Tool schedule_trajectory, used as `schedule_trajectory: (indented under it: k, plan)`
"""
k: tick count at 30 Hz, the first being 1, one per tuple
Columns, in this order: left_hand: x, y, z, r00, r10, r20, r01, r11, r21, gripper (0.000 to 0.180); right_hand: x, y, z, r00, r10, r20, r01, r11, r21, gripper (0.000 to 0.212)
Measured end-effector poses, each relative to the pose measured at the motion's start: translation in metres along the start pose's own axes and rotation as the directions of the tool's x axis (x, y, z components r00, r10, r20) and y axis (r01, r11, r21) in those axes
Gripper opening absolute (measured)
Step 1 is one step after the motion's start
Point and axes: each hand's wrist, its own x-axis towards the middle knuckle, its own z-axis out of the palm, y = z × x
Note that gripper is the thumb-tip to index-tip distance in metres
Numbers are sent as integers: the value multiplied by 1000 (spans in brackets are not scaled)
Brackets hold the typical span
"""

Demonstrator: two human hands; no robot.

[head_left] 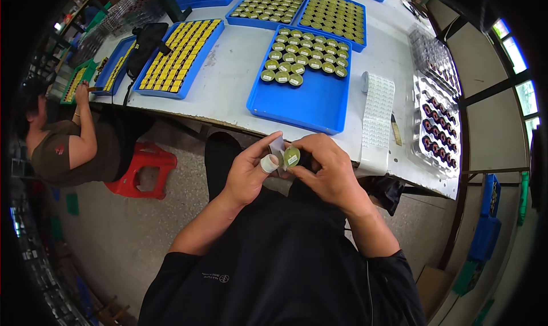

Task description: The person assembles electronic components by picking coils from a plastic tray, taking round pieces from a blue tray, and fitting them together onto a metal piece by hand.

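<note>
Daylight glared near-white through windows (526,97) at right. Tabletop (222,69) was brightly lit; black shirt (279,274) lost most folds. Left hand (244,177) and right hand (331,169) came out fairly sharp. Fisheye bowed tabletop; corners went black, far-left rim seemingly blurred.

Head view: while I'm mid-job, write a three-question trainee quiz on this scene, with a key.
1. The round piece between the left hand and right hand is: A red; B yellow; C green.
2. True or false: green pieces fill the blue tray nearest the hands, right up to its near edge.
3. What long white thing lies on the table between that tray and the clear plastic packs?

Key: 1. C. 2. False; they sit toward its far side. 3. A strip of labels.
</note>
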Motion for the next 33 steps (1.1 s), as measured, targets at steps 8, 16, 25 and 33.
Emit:
schedule_trajectory:
  k: [8, 16, 25, 33]
  plan:
    - [0, 2, 9, 999, -41, 23, 39, 994, 106, 53, -15, 1, 4, 998, -55, -34, 49, 983, -177, 39]
    - [3, 0, 9, 998, -43, 44, 36, 988, 151, 55, -23, 6, 0, 994, -104, -17, 103, 994, -42, 39]
    - [-2, 0, 11, 990, -117, 75, 100, 974, 204, 56, -26, 6, -10, 990, -138, 9, 138, 986, -88, 39]
    - [-6, -4, 13, 983, -156, 100, 133, 971, 200, 56, -36, 4, -9, 981, -193, 32, 196, 958, -210, 34]
